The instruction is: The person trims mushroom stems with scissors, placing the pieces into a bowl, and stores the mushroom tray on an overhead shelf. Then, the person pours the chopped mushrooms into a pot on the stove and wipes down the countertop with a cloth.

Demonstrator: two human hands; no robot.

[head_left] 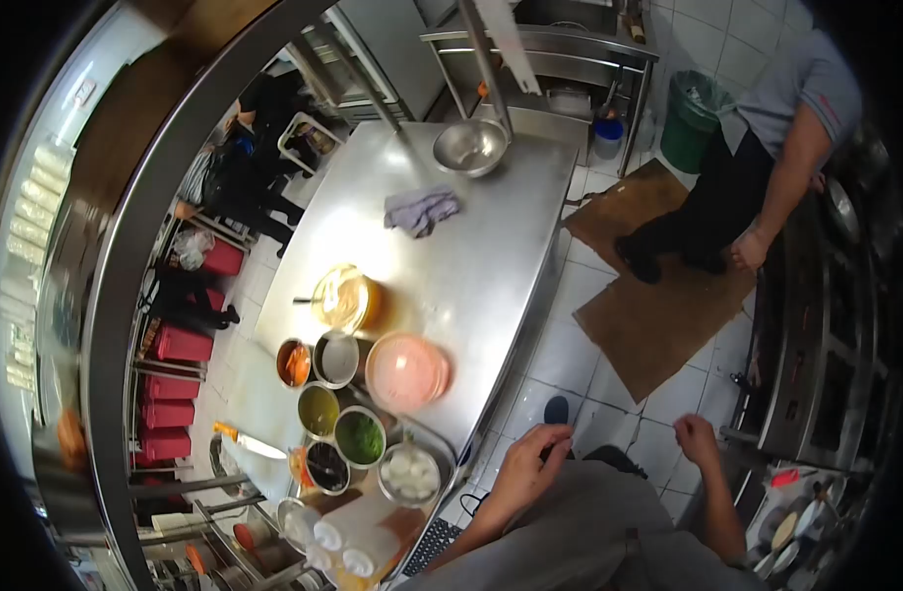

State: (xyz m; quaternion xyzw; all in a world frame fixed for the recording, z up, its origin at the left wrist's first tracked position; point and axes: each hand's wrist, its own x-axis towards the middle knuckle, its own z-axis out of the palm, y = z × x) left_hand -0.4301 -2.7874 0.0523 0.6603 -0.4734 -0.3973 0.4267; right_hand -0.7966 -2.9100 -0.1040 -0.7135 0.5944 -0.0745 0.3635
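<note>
My left hand (pixel 530 469) is in front of my body, just right of the steel table's edge, its fingers curled and close together; whether it holds anything is hidden. My right hand (pixel 696 436) hangs over the tiled floor on the right, fingers curled in, and what is inside it cannot be made out. Nearest my left hand on the table (pixel 461 266) is a bowl of white pieces (pixel 409 474), beside tins of chopped greens (pixel 361 436) and dark food (pixel 328 466). A pink-lidded tub (pixel 406 372) and a yellow tub (pixel 346 298) stand farther back.
A knife (pixel 250 440) lies at the table's left edge. A grey cloth (pixel 422 210) and a steel bowl (pixel 470 148) are toward the far end. A co-worker (pixel 757 148) stands by the stove at right, near cardboard (pixel 663 315) on the floor and a green bin (pixel 695 123).
</note>
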